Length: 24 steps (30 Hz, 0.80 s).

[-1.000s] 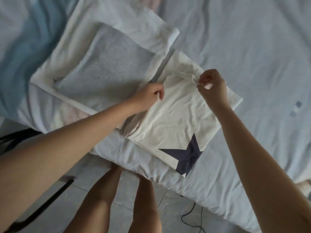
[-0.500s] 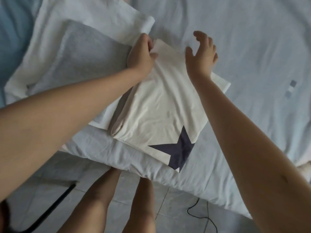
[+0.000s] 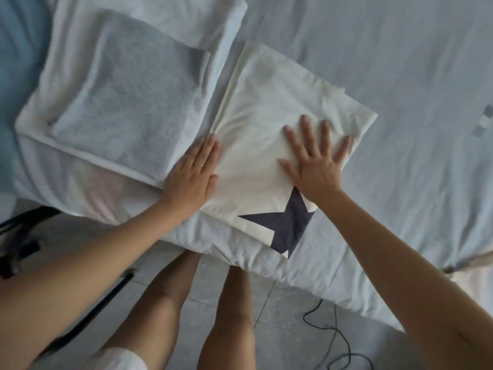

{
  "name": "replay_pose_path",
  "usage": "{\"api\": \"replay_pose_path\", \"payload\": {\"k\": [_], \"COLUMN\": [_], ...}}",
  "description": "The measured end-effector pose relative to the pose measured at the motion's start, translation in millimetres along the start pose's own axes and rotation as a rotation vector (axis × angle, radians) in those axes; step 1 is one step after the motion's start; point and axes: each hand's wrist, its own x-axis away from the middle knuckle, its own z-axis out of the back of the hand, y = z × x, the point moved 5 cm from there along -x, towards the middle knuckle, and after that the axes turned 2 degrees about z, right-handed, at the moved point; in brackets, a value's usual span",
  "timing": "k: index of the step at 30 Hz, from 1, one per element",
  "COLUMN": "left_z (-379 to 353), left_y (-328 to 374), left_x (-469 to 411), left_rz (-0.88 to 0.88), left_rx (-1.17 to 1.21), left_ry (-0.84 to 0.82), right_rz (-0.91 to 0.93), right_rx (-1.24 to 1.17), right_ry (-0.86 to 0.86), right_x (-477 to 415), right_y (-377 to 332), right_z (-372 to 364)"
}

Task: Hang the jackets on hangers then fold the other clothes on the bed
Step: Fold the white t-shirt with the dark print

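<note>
A folded cream shirt [image 3: 274, 108] with a dark blue star print [image 3: 285, 225] lies flat near the bed's front edge. My left hand [image 3: 190, 174] rests flat on the shirt's left border, fingers together, a ring on one finger. My right hand [image 3: 316, 158] presses flat on the shirt's middle with fingers spread. Neither hand grips the cloth. To the left, touching the shirt's edge, sits a stack: a folded grey garment [image 3: 133, 89] on top of a larger folded white one [image 3: 165, 25].
The pale blue bed sheet [image 3: 386, 62] stretches away to the right and back. Below the mattress edge are a tiled floor, my bare legs, a black cable [image 3: 333, 332] and a dark metal frame [image 3: 88, 316] at the left.
Both hands let go of the shirt's far edge and slid back toward me, flat on the cloth. The right hand came down from above onto the shirt.
</note>
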Motion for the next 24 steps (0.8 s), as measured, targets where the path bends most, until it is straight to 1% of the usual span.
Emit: {"api": "replay_pose_path", "payload": {"k": [2,3,5,6,8,9,10,13,14,16,19,20,22,24], "left_z": [3.6,4.9,13.5,16.4,18.8,19.2,18.4,16.5,14.4,8.2,0.2,-0.5,-1.2,-5.0], "left_y": [9.9,14.3,15.1,12.9,9.7,7.9,8.0,8.6,7.6,7.3,7.9,7.6,5.5,1.3], "left_x": [18.9,29.0,46.3,54.0,66.6,70.4,74.7,76.1,75.4,76.6,83.1,83.4,82.6,81.9], "left_rz": [0.129,0.222,0.408,0.486,0.599,0.626,0.655,0.666,0.693,0.798,1.009,1.056,1.116,1.168], "left_rx": [0.197,0.313,0.498,0.540,0.539,0.536,0.558,0.693,0.759,0.925,1.243,1.291,1.304,1.299], "left_ry": [-0.001,0.019,0.116,0.168,0.229,0.250,0.275,0.330,0.336,0.328,0.341,0.364,0.404,0.434], "right_rz": [-0.189,-0.238,-0.204,-0.153,-0.113,-0.139,-0.169,-0.294,-0.327,-0.358,-0.325,-0.313,-0.321,-0.382], "right_rx": [-0.093,-0.158,-0.277,-0.314,-0.396,-0.441,-0.475,-0.634,-0.724,-0.836,-0.883,-0.922,-0.996,-1.011], "right_ry": [-0.049,-0.061,0.005,0.056,0.137,0.145,0.113,0.016,0.030,0.075,0.119,0.120,0.128,0.119], "right_x": [-9.4,-14.9,-30.4,-41.0,-68.5,-84.1,-102.7,-152.8,-162.7,-171.2,-176.2,-176.7,-179.1,-183.7], "right_y": [3.9,2.8,-8.1,-15.4,-25.9,-28.4,-33.4,-37.7,-37.8,-35.5,-32.3,-34.4,-35.8,-37.4], "right_z": [5.8,9.2,26.9,37.9,57.3,65.0,72.5,85.2,89.4,95.0,98.5,101.7,103.8,100.9]}}
